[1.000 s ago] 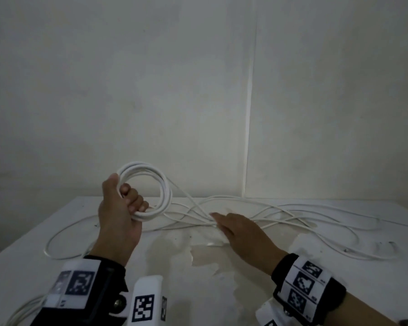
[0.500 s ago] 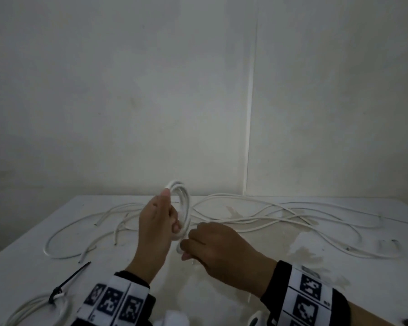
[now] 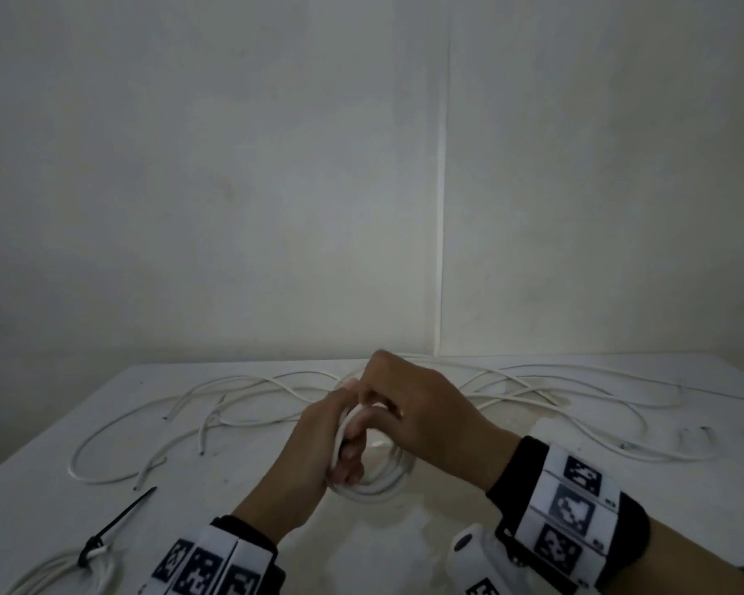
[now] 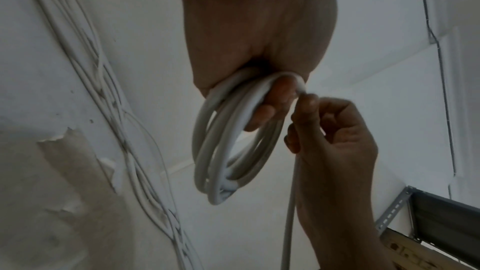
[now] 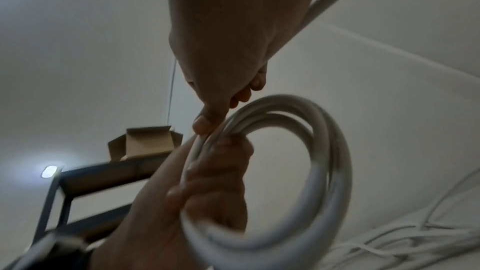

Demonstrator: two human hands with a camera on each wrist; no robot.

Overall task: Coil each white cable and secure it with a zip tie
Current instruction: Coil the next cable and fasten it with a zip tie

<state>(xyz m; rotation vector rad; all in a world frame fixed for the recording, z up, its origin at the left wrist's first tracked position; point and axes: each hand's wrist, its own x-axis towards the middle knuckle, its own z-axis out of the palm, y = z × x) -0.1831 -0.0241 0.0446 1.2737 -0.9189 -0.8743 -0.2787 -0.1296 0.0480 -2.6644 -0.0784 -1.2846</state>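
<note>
The right hand [image 3: 422, 414] covers much of the cable coil [image 3: 379, 483] gripped by the left hand [image 3: 318, 448], pinching its strand. Its loops blur uncountably; one tied bundle [image 3: 61, 573] is cropped.

The hands hide part of the coil [image 3: 379, 483], and the tied bundle [image 3: 61, 573] runs off the bottom edge.

We are looking at pale, off-white walls [image 3: 215, 173] meeting in a corner, where a thin vertical seam [image 3: 443, 199] is running down to the far edge of the white table [image 3: 48, 504]. The table's surface is peeling in patches [image 4: 78, 151], showing a duller layer beneath. The light is staying dim and greyish. In the right wrist view, a small lamp [image 5: 49, 171] is glowing beside a dark metal shelf frame [image 5: 85, 174], with an open cardboard box [image 5: 145, 143] sitting on top.
</note>
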